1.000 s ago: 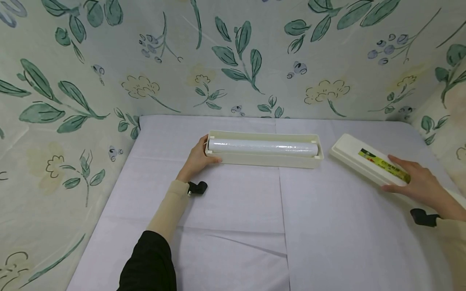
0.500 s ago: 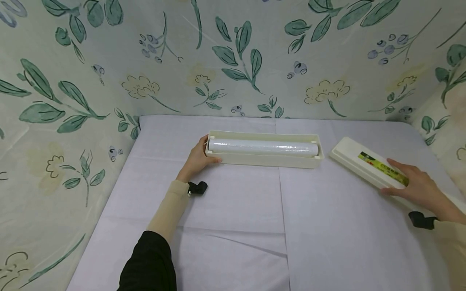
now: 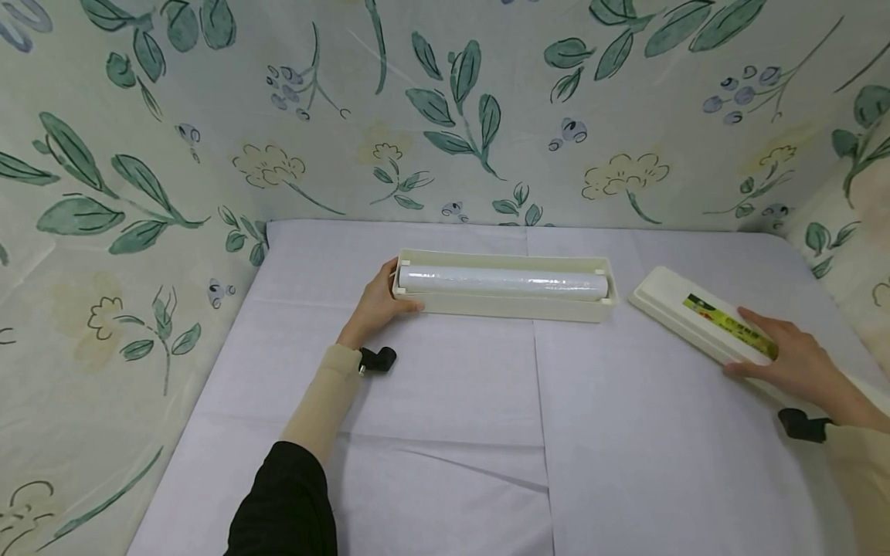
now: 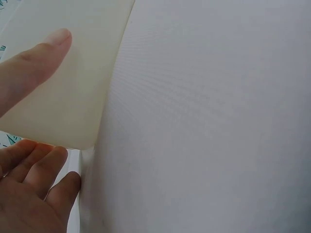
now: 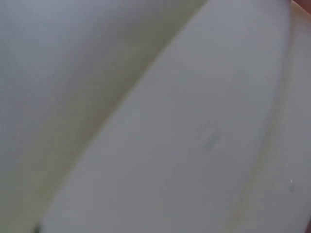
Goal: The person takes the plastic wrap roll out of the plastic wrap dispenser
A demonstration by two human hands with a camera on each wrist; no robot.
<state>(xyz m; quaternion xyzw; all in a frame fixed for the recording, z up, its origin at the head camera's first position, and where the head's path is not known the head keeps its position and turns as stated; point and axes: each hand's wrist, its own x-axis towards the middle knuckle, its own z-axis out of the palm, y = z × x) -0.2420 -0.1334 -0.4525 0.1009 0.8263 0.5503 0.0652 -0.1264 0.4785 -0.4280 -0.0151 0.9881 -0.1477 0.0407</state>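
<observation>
An open cream plastic box lies lengthwise near the back of the table, with a roll of cling film inside. My left hand grips the box's left end, thumb on the front wall. The left wrist view shows that thumb lying against the cream wall, the other fingers bent at the end. To the right, my right hand holds the long white lid, which has a yellow-green label, thumb on the near side and fingers across the top. Blurred white lid surface fills the right wrist view.
A white cloth with fold creases covers the table. Behind and at both sides hangs a floral curtain, meeting the table's back edge close behind the box.
My right hand and the lid have shifted slightly toward me and a little left. The left hand, box and roll look unmoved.
</observation>
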